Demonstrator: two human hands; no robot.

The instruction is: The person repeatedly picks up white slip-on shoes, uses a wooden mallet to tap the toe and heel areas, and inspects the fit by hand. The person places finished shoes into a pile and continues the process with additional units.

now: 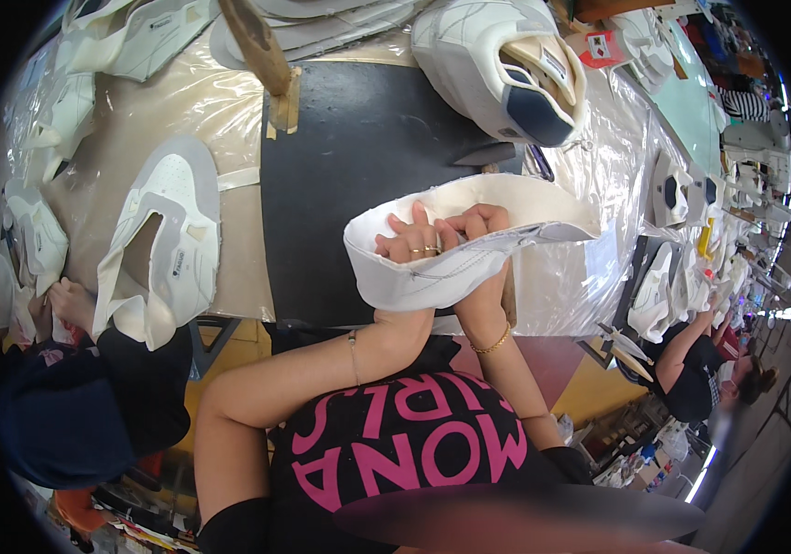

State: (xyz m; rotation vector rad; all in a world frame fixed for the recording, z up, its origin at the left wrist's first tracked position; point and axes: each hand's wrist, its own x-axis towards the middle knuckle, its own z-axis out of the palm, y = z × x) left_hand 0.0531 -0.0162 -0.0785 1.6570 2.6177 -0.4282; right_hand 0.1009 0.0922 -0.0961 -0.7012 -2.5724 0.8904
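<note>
Both my hands are inside a white shoe upper [451, 283], which is held over the near right part of a black mat. It is bent into an open curve, its pale lining facing up and a line of stitching along the near side. My left hand [409, 242], with rings on it, has its fingers curled against the inner face. Beside it, my right hand [478, 222] is closed on the upper, its fingers bent over the lining. The near wall hides the palms and part of the thumbs.
A black mat [340, 138] lies on the plastic-covered table. A wooden post [259, 44] stands at its far left. Nested white uppers [469, 65] sit far right, with a dark tool [486, 155] before them. A white-grey upper [194, 263] lies left, near a co-worker's hand [72, 305].
</note>
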